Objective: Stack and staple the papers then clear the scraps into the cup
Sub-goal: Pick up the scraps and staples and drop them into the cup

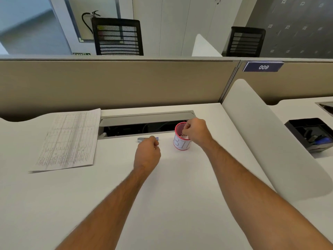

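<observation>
A stack of printed papers (67, 139) lies flat on the white desk at the left. A small red-rimmed cup (181, 141) with a white label stands right of centre, with white scraps inside. My right hand (195, 131) hovers over the cup's rim, fingers pinched together; what they hold is too small to tell. My left hand (147, 154) rests on the desk left of the cup, fingers curled shut. Just beyond it lies a small stapler (142, 139), partly hidden by my fingers.
An open cable tray (144, 123) with a raised grey lid runs along the desk's back edge behind the cup. A beige partition stands behind it. A curved white divider (266, 141) bounds the desk on the right, with a black organiser tray (310, 136) beyond it.
</observation>
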Motion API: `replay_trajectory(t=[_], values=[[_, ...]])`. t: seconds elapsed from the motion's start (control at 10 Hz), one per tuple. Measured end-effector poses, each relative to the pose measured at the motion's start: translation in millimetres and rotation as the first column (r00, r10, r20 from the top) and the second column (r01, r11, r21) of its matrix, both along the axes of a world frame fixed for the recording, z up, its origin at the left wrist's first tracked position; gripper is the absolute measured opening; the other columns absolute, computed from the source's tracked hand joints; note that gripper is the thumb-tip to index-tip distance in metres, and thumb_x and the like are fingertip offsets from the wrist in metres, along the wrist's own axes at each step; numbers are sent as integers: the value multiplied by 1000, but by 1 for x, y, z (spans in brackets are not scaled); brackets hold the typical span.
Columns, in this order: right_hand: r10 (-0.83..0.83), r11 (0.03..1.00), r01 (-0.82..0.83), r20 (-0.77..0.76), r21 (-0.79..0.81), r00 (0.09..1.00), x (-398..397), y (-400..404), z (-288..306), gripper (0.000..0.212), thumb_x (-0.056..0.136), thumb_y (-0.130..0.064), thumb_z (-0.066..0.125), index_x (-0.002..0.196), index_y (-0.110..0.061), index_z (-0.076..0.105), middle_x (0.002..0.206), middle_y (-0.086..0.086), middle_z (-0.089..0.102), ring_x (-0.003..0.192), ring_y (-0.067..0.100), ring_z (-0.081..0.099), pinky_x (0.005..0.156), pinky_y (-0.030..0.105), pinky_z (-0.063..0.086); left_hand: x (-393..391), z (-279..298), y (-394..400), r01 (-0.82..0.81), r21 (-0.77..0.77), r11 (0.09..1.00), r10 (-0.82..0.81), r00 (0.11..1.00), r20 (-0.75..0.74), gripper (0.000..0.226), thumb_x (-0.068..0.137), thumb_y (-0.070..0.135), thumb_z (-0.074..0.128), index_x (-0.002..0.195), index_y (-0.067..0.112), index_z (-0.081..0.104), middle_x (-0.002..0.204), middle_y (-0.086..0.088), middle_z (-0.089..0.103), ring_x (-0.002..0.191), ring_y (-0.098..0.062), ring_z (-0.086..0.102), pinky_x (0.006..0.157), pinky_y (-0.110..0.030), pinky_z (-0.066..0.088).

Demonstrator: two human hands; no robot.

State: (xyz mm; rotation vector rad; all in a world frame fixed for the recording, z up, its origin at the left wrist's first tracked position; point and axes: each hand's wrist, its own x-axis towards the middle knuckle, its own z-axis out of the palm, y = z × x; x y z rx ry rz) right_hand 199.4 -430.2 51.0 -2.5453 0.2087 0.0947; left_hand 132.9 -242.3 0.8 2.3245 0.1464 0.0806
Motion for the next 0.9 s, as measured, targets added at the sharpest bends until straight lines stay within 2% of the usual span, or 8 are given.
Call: replay_trajectory(t=[0.2, 0.4, 0.6, 0.7, 0.8, 0.9], values=[[-1, 999, 0, -31, -41, 1000, 11, 1, -8, 22, 88, -17, 71, 105, -3, 74, 109, 12, 72, 104, 28, 66, 81, 32, 54, 18, 0, 3, -25, -9, 1000, 25, 1000, -2, 17, 97, 8, 51, 99, 12, 67, 100, -5, 72, 82, -17, 62, 71, -25, 48], [-23, 998, 27, 62, -57, 998, 8, -1, -6, 19, 92, -11, 62, 103, -3, 75, 103, 13, 73, 98, 27, 66, 80, 32, 56, 16, -6, 6, -28, 19, 999, 29, 1000, -8, 13, 98, 11, 52, 94, 12, 64, 100, -5, 71, 82, -19, 61, 75, -30, 53], [-3, 997, 13, 127, -75, 992, -11, 5, 2, 22, 95, -16, 60, 109, -4, 72, 108, 13, 72, 102, 26, 66, 84, 32, 56, 0, 0, 27, -33, 67, 997, 35, 999, -26, 13, 99, 11, 52, 103, 11, 65, 99, -8, 69, 84, -20, 61, 78, -26, 49], [31, 997, -18, 162, -81, 986, -29, 13, 8, 20, 94, -17, 60, 103, -5, 73, 104, 12, 73, 99, 25, 66, 77, 27, 53, -16, 8, 50, -38, 116, 993, 40, 999, -19, 12, 98, 11, 54, 103, 11, 65, 97, -6, 69, 85, -19, 61, 78, -27, 50], [62, 996, -49, 177, -76, 982, -42, 22, 11, 17, 93, -11, 58, 92, -4, 74, 94, 12, 74, 90, 22, 64, 72, 22, 44, -28, 17, 67, -50, 164, 985, 49, 999, 13, 13, 97, 10, 54, 103, 10, 66, 96, -5, 68, 85, -19, 62, 78, -29, 51], [128, 990, -118, 145, -77, 981, -55, 31, 12, 14, 87, -6, 60, 88, -10, 73, 90, 9, 74, 90, 25, 66, 75, 28, 51, -42, 26, 92, -81, 163, 983, 75, 996, 42, 13, 97, 11, 54, 100, 11, 66, 92, -2, 68, 83, -20, 62, 74, -29, 51]])
